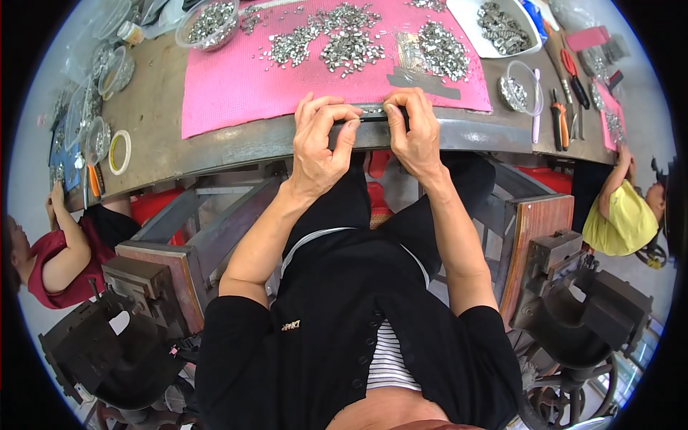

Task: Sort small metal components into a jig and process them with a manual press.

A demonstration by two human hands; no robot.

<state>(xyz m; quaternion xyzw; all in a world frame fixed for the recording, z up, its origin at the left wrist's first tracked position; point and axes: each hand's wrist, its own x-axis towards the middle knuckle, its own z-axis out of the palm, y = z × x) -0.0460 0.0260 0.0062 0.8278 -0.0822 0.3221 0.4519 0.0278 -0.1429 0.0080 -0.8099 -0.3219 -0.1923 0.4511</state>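
At the front edge of the bench, my two hands face each other, fingers curled. My left hand pinches one end of a thin black strip between thumb and fingers. Its other end sits in the grip of my right hand. A few tiny silver pieces show along the strip between the hands; my fingers cover the rest. Beyond them lies a pink textured mat. Loose piles of small metal pieces are spread on it, with another pile farther right beside a flat dark grey bar.
A clear tub and a white tray hold metal pieces. Right lie orange-handled pliers and red-handled pliers; left, a tape roll. Vises stand either side below. People in maroon and yellow work at both sides.
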